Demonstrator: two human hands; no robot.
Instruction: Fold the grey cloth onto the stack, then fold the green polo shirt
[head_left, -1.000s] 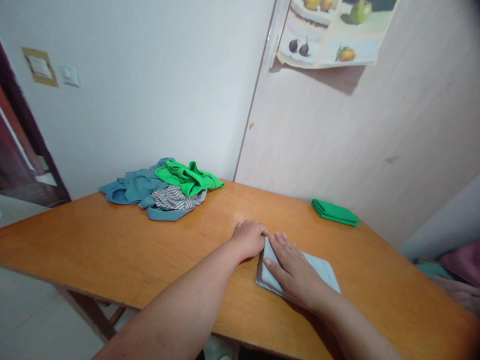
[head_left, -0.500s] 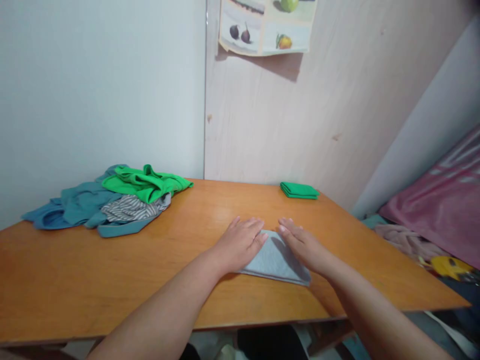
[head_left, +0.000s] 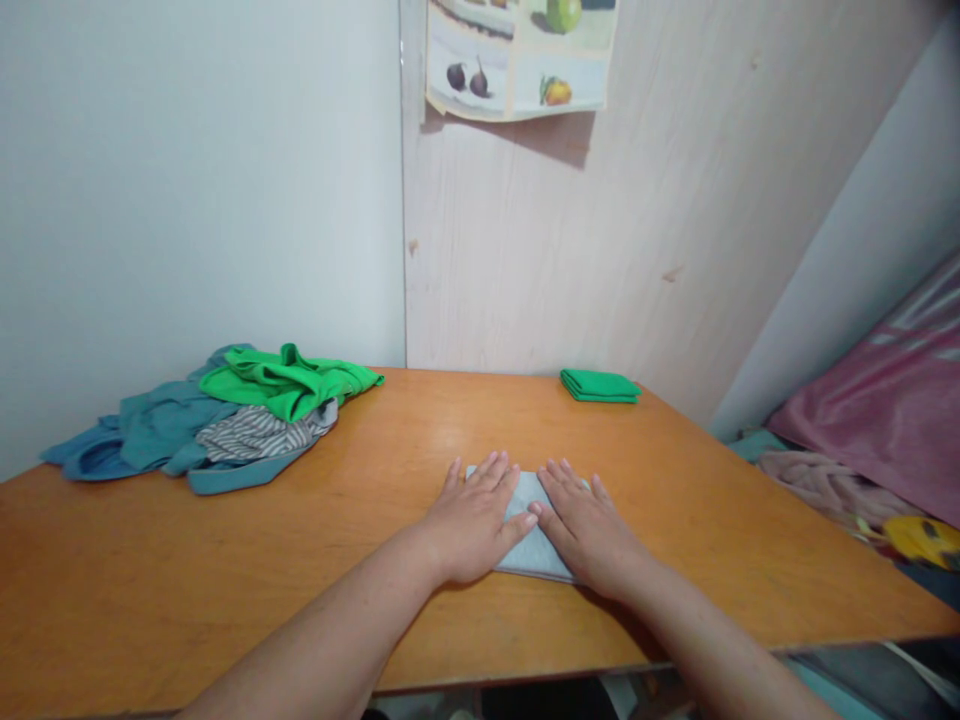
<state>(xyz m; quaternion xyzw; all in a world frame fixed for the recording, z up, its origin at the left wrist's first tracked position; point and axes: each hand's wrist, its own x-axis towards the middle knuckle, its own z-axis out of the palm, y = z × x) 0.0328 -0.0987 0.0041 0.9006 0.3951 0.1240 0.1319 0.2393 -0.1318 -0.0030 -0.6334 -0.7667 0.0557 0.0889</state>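
Observation:
A folded light grey cloth (head_left: 534, 556) lies on the wooden table near its front edge. My left hand (head_left: 476, 515) rests flat on the left part of the cloth, fingers spread. On the cloth's right part lies my right hand (head_left: 589, 525), also flat with its fingers apart. The two thumbs almost meet over the middle. Much of the cloth is hidden under both palms, so whether it is a garment or a towel cannot be told.
A loose heap of clothes stands at the back left, with a bright green garment (head_left: 289, 380), a striped cloth (head_left: 255, 435) and a blue-green garment (head_left: 161, 425). A folded green cloth (head_left: 600, 386) lies at the back right of the table (head_left: 300, 560). Pink fabric (head_left: 885, 400) hangs beyond its right edge.
My right hand has come down flat onto the cloth's right part, from a tilted pose along its edge. My left hand has flattened and spread its fingers. The camera view has shifted slightly.

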